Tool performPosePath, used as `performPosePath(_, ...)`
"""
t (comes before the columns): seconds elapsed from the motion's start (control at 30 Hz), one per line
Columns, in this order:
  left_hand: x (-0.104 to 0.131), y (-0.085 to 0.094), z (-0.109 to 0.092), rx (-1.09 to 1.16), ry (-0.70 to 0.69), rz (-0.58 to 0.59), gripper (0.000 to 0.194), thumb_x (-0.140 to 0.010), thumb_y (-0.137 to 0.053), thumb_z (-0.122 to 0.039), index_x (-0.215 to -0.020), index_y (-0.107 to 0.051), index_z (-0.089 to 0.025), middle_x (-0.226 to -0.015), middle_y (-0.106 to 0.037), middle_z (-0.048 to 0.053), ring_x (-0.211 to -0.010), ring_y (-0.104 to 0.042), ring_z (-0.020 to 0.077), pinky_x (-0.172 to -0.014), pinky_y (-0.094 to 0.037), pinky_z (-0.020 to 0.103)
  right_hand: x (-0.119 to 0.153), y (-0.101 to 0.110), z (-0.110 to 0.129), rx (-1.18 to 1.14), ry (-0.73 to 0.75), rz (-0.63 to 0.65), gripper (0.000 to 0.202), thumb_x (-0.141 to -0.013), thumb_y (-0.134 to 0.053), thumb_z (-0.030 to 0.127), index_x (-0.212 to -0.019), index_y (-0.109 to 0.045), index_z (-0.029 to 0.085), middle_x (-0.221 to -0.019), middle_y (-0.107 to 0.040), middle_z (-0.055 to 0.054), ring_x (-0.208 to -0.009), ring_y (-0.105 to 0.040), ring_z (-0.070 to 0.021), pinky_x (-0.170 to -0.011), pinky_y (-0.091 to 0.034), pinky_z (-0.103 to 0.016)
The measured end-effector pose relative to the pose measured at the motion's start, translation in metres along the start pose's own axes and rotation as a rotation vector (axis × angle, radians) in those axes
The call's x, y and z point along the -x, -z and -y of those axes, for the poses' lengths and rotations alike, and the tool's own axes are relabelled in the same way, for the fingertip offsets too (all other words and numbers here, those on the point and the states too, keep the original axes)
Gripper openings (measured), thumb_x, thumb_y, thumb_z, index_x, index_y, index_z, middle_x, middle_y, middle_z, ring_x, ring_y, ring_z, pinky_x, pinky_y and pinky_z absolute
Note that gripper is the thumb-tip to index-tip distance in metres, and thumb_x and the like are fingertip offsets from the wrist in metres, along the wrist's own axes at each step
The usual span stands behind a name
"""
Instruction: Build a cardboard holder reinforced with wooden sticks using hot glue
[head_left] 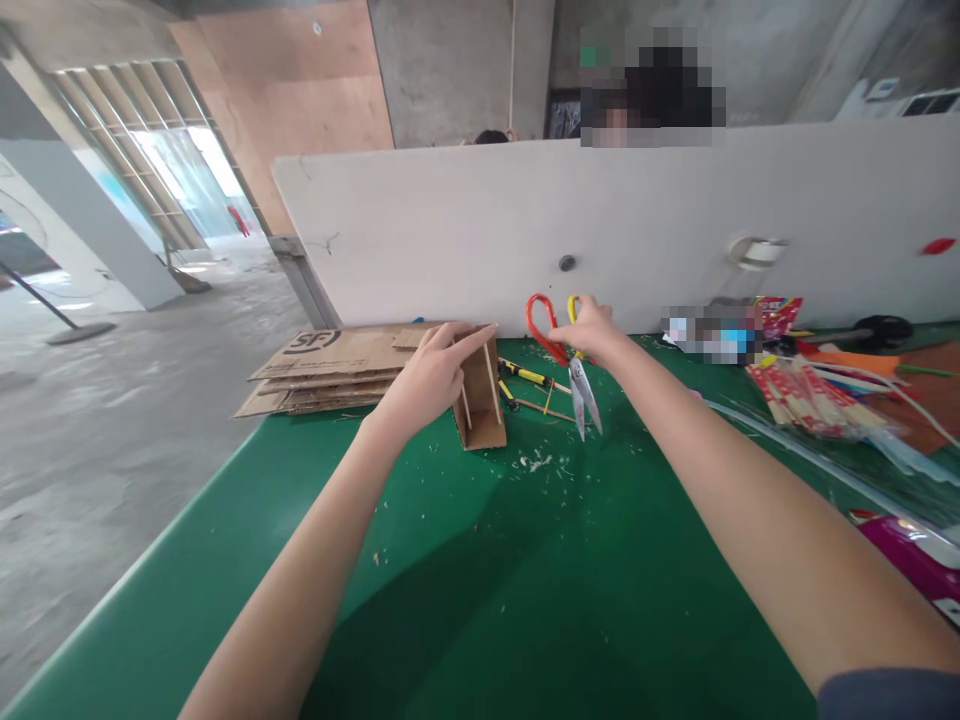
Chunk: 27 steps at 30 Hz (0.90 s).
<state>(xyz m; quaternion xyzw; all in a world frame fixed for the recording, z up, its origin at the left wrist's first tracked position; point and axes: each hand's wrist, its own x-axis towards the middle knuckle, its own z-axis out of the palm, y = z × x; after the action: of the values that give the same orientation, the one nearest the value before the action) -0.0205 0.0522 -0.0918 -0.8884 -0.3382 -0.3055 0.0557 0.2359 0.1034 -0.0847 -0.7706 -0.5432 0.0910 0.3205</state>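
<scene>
My right hand is closed on the yellow handle of a pair of scissors. The other handle is red, and the blades point down, slightly apart, over the green table. My left hand rests on the upper left side of a small open cardboard box, with its index finger stretched along the top edge. Thin wooden sticks stand inside the box. Between box and scissors lie yellow-and-black cutters and a thin stick.
Flat cardboard sheets are stacked left of the box. A pale partition rises behind the table. Wrapped chopsticks, plastic packets and a long clear tube lie right. People's heads show behind the partition.
</scene>
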Motion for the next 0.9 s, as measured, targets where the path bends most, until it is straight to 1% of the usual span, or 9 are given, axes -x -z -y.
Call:
performPosePath(0.07,0.000,0.000,-0.001,0.003,-0.003,-0.004,0.066,-0.081,-0.034,0.003,-0.140,-0.038,-0.027,-0.132,-0.045,0.007,-0.124,-0.040,0.0202,-0.108,-0.036,0.040,0.000,0.010,0.006,-0.036,0.040,-0.073,0.068,-0.061,-0.071,0.031,-0.122,-0.048,0.012,-0.112,-0.055,-0.015,-0.097,-0.058,-0.0280,-0.077,-0.050,-0.037)
performPosePath(0.13,0.000,0.000,-0.001,0.009,-0.004,-0.004,0.066,-0.081,-0.034,0.003,-0.140,-0.038,-0.027,-0.131,-0.045,0.007,-0.123,-0.041,0.0204,-0.108,-0.036,0.041,-0.001,0.017,0.010,-0.018,0.170,-0.145,0.045,-0.068,-0.066,0.027,-0.109,-0.055,0.013,-0.097,-0.061,-0.010,-0.091,-0.060,-0.0264,-0.078,-0.049,-0.038)
performPosePath(0.23,0.000,0.000,-0.001,0.011,-0.006,-0.001,0.066,-0.081,-0.034,0.003,-0.140,-0.038,-0.027,-0.131,-0.045,0.008,-0.124,-0.040,0.0203,-0.108,-0.036,0.041,-0.004,0.020,0.011,0.038,0.349,-0.227,0.027,-0.079,-0.051,0.019,-0.105,-0.058,0.013,-0.092,-0.064,-0.009,-0.089,-0.061,-0.0234,-0.081,-0.047,-0.036)
performPosePath(0.3,0.000,0.000,-0.001,0.010,-0.011,-0.004,0.067,-0.080,-0.035,0.003,-0.140,-0.038,-0.027,-0.131,-0.045,0.008,-0.124,-0.040,0.0206,-0.109,-0.036,0.041,-0.009,0.017,0.010,0.099,0.448,-0.201,0.028,-0.082,-0.047,0.015,-0.109,-0.058,0.013,-0.094,-0.065,-0.010,-0.090,-0.061,-0.0232,-0.082,-0.046,-0.035)
performPosePath(0.4,0.000,-0.001,0.001,0.013,-0.011,-0.017,0.068,-0.080,-0.035,0.003,-0.141,-0.037,-0.028,-0.131,-0.045,0.008,-0.124,-0.041,0.0212,-0.108,-0.036,0.043,-0.018,0.007,0.004,0.187,0.607,-0.100,0.027,-0.082,-0.054,0.016,-0.108,-0.060,0.016,-0.102,-0.065,-0.009,-0.099,-0.057,-0.0244,-0.087,-0.043,-0.034)
performPosePath(0.5,0.000,-0.001,0.000,0.003,-0.004,-0.018,0.067,-0.081,-0.035,0.002,-0.141,-0.037,-0.028,-0.131,-0.045,0.008,-0.123,-0.042,0.0209,-0.107,-0.037,0.043,-0.027,-0.008,-0.007,0.281,0.679,-0.017,0.032,-0.084,-0.049,0.012,-0.114,-0.059,0.018,-0.114,-0.062,-0.008,-0.111,-0.050,-0.0234,-0.094,-0.038,-0.033)
performPosePath(0.63,-0.001,-0.002,-0.003,-0.025,0.014,-0.006,0.065,-0.082,-0.034,0.001,-0.141,-0.037,-0.027,-0.131,-0.045,0.008,-0.123,-0.042,0.0207,-0.107,-0.037,0.041,-0.036,-0.030,-0.025,0.360,0.635,0.077,0.035,-0.082,-0.045,0.003,-0.106,-0.064,0.020,-0.107,-0.065,-0.008,-0.107,-0.053,-0.0212,-0.089,-0.040,-0.030)
performPosePath(0.77,-0.002,-0.005,-0.005,-0.042,0.032,-0.030,0.062,-0.083,-0.036,0.000,-0.140,-0.040,-0.025,-0.128,-0.047,0.009,-0.121,-0.044,0.0216,-0.105,-0.039,0.041,-0.039,-0.049,-0.036,0.390,0.486,0.082,0.033,-0.083,-0.045,0.006,-0.106,-0.064,0.020,-0.101,-0.066,-0.009,-0.098,-0.057,-0.0230,-0.082,-0.043,-0.032)
performPosePath(0.9,-0.002,-0.007,-0.006,-0.029,0.018,-0.059,0.061,-0.083,-0.035,0.000,-0.138,-0.041,-0.024,-0.127,-0.048,0.009,-0.120,-0.045,0.0218,-0.104,-0.040,0.042,-0.035,-0.065,-0.043,0.369,0.389,0.051,0.032,-0.087,-0.040,0.008,-0.106,-0.064,0.020,-0.110,-0.062,-0.012,-0.110,-0.051,-0.0263,-0.085,-0.043,-0.035)
